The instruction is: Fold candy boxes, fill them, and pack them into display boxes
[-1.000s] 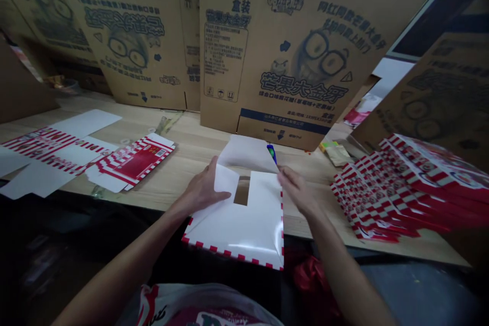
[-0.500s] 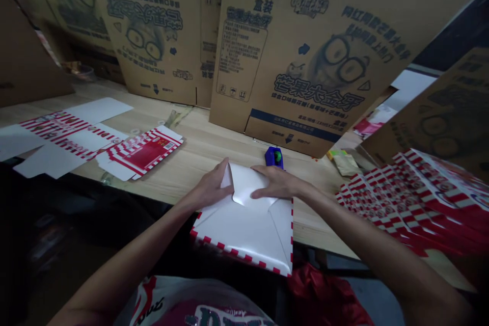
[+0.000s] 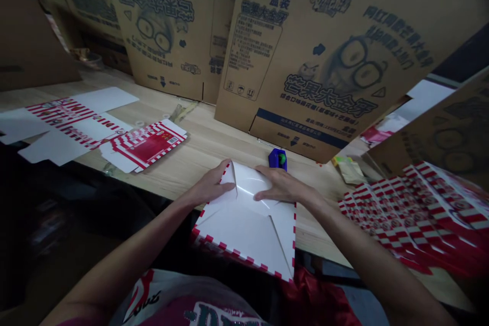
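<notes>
A white-sided carton (image 3: 244, 237) with a red-and-white striped edge lies at the table's front edge, partly overhanging it. Its white flaps are folded over one another like an envelope. My left hand (image 3: 214, 183) grips the far left corner, the thumb on top and the fingers down the outer side. Across the far right part lies my right hand (image 3: 280, 184), its thumb pressing the shiny far flap (image 3: 248, 178) and its other fingers over the far edge. Just beyond that hand stands a blue tape dispenser-like object (image 3: 277, 159) with a green round part.
Flat printed carton blanks (image 3: 76, 122) and a folded red carton (image 3: 153, 145) lie on the left. Several striped cartons (image 3: 405, 214) are stacked at right. Large brown cardboard boxes (image 3: 298, 61) stand along the back. A small pale packet (image 3: 349, 169) lies near the right-hand stack.
The far flap now lies flatter, and its curved free end shows less over the near panel. Both hands keep nearly the same place on the carton. The camera view has shifted slightly.
</notes>
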The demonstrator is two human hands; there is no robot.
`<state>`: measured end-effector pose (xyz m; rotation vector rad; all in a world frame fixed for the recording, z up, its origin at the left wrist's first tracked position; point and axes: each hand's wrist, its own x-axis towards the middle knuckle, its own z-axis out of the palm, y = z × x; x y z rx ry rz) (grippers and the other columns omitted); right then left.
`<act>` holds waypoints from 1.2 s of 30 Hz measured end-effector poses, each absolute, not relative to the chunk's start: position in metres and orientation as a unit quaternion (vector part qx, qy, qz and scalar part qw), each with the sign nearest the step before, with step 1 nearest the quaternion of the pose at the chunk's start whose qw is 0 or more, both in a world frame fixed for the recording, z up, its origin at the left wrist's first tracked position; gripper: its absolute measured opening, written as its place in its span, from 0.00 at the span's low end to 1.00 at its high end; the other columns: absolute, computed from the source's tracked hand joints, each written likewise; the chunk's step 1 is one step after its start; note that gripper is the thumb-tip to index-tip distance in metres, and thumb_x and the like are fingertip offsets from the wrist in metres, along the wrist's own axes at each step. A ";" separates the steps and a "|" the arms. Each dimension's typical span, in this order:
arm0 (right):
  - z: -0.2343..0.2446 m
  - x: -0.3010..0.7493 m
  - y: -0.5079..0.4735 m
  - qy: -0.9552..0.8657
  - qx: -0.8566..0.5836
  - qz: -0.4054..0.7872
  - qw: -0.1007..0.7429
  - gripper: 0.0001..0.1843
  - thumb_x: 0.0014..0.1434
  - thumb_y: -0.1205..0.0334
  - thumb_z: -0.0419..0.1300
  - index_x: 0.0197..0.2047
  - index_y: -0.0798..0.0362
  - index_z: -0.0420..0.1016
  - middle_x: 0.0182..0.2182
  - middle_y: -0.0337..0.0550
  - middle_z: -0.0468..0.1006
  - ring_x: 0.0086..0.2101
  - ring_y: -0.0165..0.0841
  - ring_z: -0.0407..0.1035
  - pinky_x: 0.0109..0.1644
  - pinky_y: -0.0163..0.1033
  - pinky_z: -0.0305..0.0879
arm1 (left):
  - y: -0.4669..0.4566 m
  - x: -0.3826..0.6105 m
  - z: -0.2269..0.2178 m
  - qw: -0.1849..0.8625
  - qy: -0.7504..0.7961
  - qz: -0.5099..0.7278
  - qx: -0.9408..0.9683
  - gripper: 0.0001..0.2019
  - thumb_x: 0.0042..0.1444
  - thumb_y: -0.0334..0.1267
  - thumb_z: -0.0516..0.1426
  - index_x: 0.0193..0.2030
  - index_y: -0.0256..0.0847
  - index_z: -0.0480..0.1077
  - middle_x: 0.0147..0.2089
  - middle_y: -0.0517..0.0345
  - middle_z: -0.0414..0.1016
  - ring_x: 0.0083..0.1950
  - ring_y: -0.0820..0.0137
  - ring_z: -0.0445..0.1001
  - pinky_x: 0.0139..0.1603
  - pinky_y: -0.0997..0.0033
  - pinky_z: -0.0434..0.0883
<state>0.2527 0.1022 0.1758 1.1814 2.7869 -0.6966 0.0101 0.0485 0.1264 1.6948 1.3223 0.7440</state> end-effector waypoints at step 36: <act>0.214 0.253 0.102 0.659 0.402 -0.635 0.041 0.28 0.48 0.46 0.67 0.49 0.54 0.75 0.41 0.44 0.81 0.36 0.39 0.78 0.36 0.38 0.74 | 0.030 0.001 0.163 0.609 0.445 0.373 0.540 0.29 0.50 0.45 0.60 0.59 0.39 0.65 0.56 0.47 0.75 0.52 0.52 0.75 0.47 0.57 0.75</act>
